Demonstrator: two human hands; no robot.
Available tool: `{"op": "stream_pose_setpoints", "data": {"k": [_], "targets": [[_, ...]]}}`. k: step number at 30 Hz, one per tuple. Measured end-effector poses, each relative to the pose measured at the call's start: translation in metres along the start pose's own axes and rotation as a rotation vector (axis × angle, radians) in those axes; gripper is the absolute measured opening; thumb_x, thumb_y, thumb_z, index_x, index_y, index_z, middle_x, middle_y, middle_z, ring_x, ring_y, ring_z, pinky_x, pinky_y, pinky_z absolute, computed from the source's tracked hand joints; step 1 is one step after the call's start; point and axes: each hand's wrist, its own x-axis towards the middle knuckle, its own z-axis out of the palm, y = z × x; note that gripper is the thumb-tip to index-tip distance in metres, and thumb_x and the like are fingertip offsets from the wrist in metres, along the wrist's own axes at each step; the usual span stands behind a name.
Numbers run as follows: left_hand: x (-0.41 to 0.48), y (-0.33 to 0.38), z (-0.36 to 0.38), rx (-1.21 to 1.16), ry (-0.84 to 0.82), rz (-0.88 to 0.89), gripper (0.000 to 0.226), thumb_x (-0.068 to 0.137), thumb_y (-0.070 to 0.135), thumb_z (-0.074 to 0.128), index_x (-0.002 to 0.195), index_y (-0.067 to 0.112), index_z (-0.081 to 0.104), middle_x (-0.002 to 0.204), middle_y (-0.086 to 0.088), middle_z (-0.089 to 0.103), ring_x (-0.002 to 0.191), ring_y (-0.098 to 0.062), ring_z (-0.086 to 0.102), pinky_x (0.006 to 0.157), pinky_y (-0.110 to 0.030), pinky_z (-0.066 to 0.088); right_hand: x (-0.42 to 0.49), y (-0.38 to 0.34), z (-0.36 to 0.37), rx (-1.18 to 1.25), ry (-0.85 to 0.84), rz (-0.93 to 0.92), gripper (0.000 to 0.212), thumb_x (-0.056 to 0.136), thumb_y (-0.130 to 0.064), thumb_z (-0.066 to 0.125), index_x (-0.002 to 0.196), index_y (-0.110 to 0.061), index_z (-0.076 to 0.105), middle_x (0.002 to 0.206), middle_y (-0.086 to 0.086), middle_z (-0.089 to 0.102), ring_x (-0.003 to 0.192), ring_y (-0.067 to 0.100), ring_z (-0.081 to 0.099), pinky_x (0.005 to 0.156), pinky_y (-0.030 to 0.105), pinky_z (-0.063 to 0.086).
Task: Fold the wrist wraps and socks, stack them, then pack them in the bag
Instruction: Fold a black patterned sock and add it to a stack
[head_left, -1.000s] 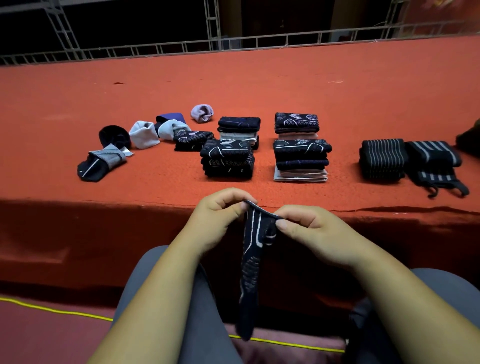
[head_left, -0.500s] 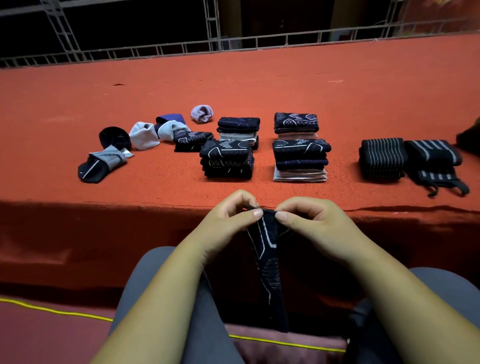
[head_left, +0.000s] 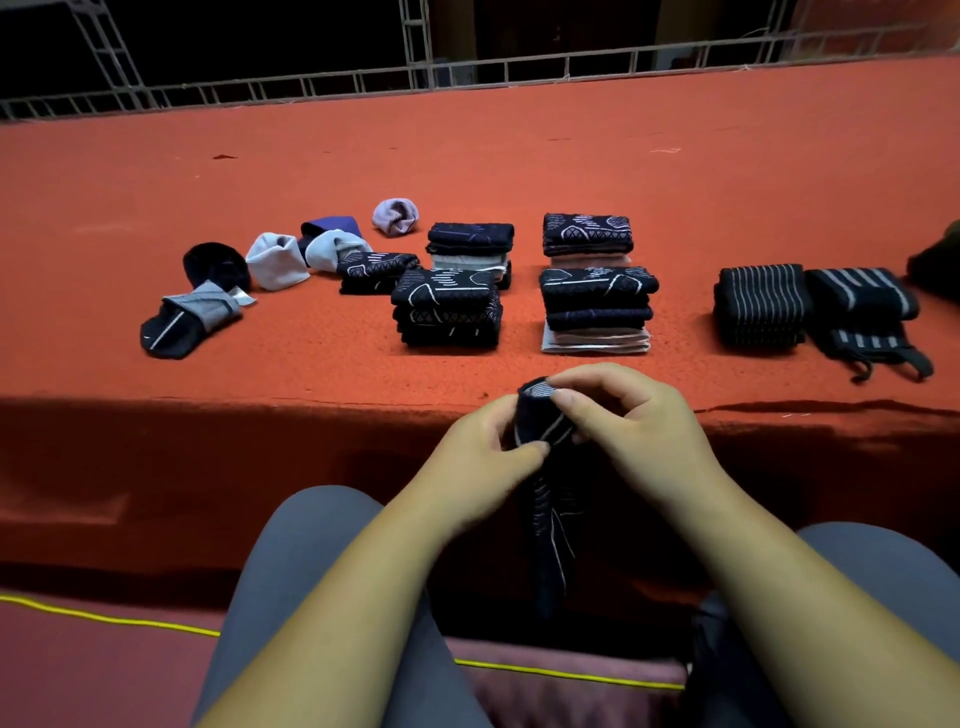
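Hanging from both hands just in front of the near edge of the surface (head_left: 467, 130), above the lap, the dark patterned sock (head_left: 551, 525) is partway into its fold. A second ago its cuff was stretched out between the two hands and the foot dangled long. Now the top has been turned over into a thick bunch, the hands have closed in on each other, and the hanging tail is shorter. I read this as the first fold being made in the air, with at least one more turn needed before the sock is flat enough to stack.

The left hand (head_left: 467, 467) has a closed grip, its thumb and curled fingers pinching the sock's side just below the bunch. The right hand (head_left: 639, 436) curls over the top, its forefinger and thumb pinching the folded edge. Both grips hold this one sock and nothing else.

Beyond them on the surface, four stacks of folded socks (head_left: 447, 312) stand in two rows. Well apart to the right, two striped wrist wraps (head_left: 758, 306) lie side by side, the right one trailing loose loops. To the left lies a scatter of loose socks (head_left: 275, 260), seemingly not yet folded flat, so folding is well along but unfinished. A dark shape (head_left: 937, 260) is cut off at the right edge, and I cannot tell whether it is the bag.
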Motion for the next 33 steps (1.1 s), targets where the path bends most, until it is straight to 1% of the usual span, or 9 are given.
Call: {"op": "stream_pose_setpoints", "data": {"k": [2,4,9,13,16,20,24,29,33], "targets": [[0.002,0.001,0.002,-0.078,0.018,-0.025,0.054,0.089,-0.005,0.054,0.129,0.028,0.07,0.121,-0.002,0.077,0.117,-0.027,0.071,0.107,-0.052,0.053,0.0,-0.001,0.0,0.023,0.036,0.007,0.02,0.101,-0.011,0.072,0.116,-0.022,0.077,0.106,-0.005,0.078,0.086,0.015,0.077,0.082,0.021,0.056],[0.003,0.003,0.002,-0.207,0.042,-0.063,0.058,0.089,-0.014,0.045,0.129,0.019,0.069,0.119,-0.005,0.078,0.108,-0.021,0.073,0.094,-0.038,0.058,0.001,0.001,0.0,-0.003,0.103,-0.015,0.027,0.101,-0.01,0.071,0.122,-0.027,0.073,0.114,-0.005,0.075,0.094,0.015,0.075,0.088,0.025,0.055],[0.006,0.01,-0.004,-0.563,0.129,-0.15,0.053,0.075,-0.013,0.039,0.113,0.008,0.069,0.088,-0.007,0.071,0.076,-0.016,0.065,0.064,-0.028,0.051,0.007,0.012,-0.003,-0.048,0.157,0.137,0.034,0.097,-0.026,0.076,0.128,-0.034,0.066,0.12,-0.01,0.071,0.092,0.013,0.066,0.091,0.034,0.056],[0.006,0.007,-0.013,-0.691,0.132,-0.149,0.056,0.068,-0.005,0.045,0.12,0.002,0.066,0.098,-0.017,0.068,0.084,-0.022,0.067,0.074,-0.033,0.055,0.004,0.01,-0.007,-0.005,0.013,0.176,0.011,0.1,-0.024,0.073,0.11,-0.024,0.079,0.107,-0.006,0.081,0.102,0.013,0.075,0.096,0.035,0.057],[0.004,0.007,-0.015,-0.681,0.127,-0.112,0.03,0.097,-0.007,0.056,0.126,-0.004,0.061,0.112,-0.023,0.072,0.097,-0.027,0.072,0.085,-0.036,0.06,0.001,0.009,-0.004,0.074,0.016,0.181,0.007,0.101,-0.019,0.073,0.103,-0.018,0.079,0.094,0.004,0.08,0.08,0.011,0.07,0.078,0.032,0.055],[0.0,0.008,-0.018,-0.582,0.199,-0.104,0.023,0.105,0.004,0.059,0.124,-0.001,0.071,0.114,-0.018,0.077,0.095,-0.022,0.075,0.08,-0.029,0.061,0.0,0.008,0.0,0.119,-0.018,0.212,0.008,0.102,-0.017,0.07,0.102,-0.01,0.075,0.079,0.007,0.074,0.066,0.011,0.063,0.066,0.024,0.051],[-0.003,0.009,-0.024,-0.517,0.179,-0.101,0.026,0.107,0.013,0.058,0.128,0.01,0.074,0.119,-0.016,0.078,0.105,-0.025,0.075,0.085,-0.037,0.061,0.001,0.01,0.001,0.074,-0.071,0.196,0.012,0.103,-0.026,0.07,0.106,-0.017,0.078,0.092,0.023,0.074,0.074,0.019,0.06,0.074,0.037,0.048],[-0.002,0.012,-0.023,-0.379,0.224,-0.089,0.027,0.112,0.019,0.052,0.129,0.021,0.072,0.116,-0.009,0.079,0.097,-0.018,0.073,0.081,-0.043,0.059,0.0,0.005,0.002,0.11,0.017,0.164,0.015,0.105,-0.016,0.064,0.103,-0.018,0.078,0.085,0.004,0.075,0.076,0.015,0.061,0.074,0.036,0.048],[-0.003,0.007,-0.021,-0.384,0.057,-0.179,0.026,0.105,0.024,0.066,0.13,0.018,0.069,0.123,-0.01,0.077,0.119,-0.029,0.072,0.104,-0.049,0.053,0.0,0.004,0.004,0.144,0.083,0.207,0.017,0.107,-0.023,0.062,0.105,-0.018,0.078,0.099,0.004,0.081,0.089,0.015,0.073,0.088,0.044,0.056]]}}
